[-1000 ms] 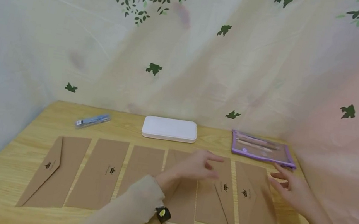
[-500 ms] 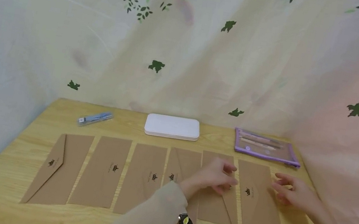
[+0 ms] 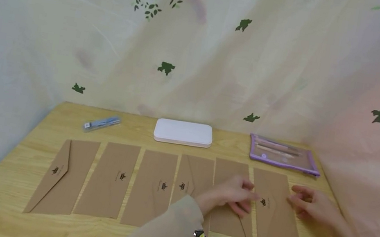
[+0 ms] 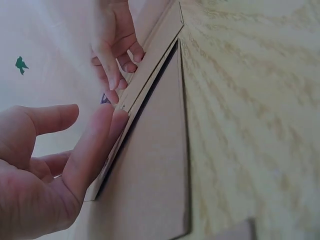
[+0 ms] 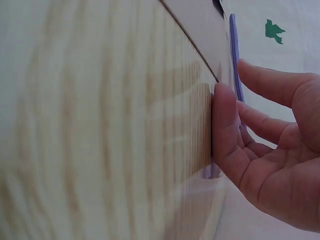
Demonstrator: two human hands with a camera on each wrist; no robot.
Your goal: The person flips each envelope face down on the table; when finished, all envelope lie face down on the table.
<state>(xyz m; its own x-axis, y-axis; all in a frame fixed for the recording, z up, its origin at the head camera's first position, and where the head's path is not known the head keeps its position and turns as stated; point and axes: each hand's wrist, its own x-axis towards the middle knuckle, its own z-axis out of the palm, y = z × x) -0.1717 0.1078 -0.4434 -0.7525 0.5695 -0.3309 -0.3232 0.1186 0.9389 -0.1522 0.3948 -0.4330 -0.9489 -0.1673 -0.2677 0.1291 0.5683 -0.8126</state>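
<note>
In the head view, several brown paper envelopes lie in a row on the wooden table. My left hand (image 3: 235,194) is low over the fifth envelope (image 3: 223,223) from the left, its fingers pointing right and loosely bent. Its fingertips reach the left edge of the rightmost envelope (image 3: 278,228), which bears a black crown print. At that envelope's right edge is my right hand (image 3: 315,207), fingers relaxed, thumb and index finger apart. The right wrist view shows the right thumb (image 5: 225,112) right at the envelope's corner. Neither hand grips anything.
Behind the row stand a white flat case (image 3: 183,132) and, at the right, a purple-edged clear pouch (image 3: 305,166) with pencils. A blue item in clear packaging (image 3: 101,124) lies at the back left. Patterned cloth (image 3: 204,54) hangs behind the table.
My left hand has moved right and slightly down, from above the fourth and fifth envelopes to the rightmost one's left edge. The right hand has come slightly lower. The view has shifted a little.
</note>
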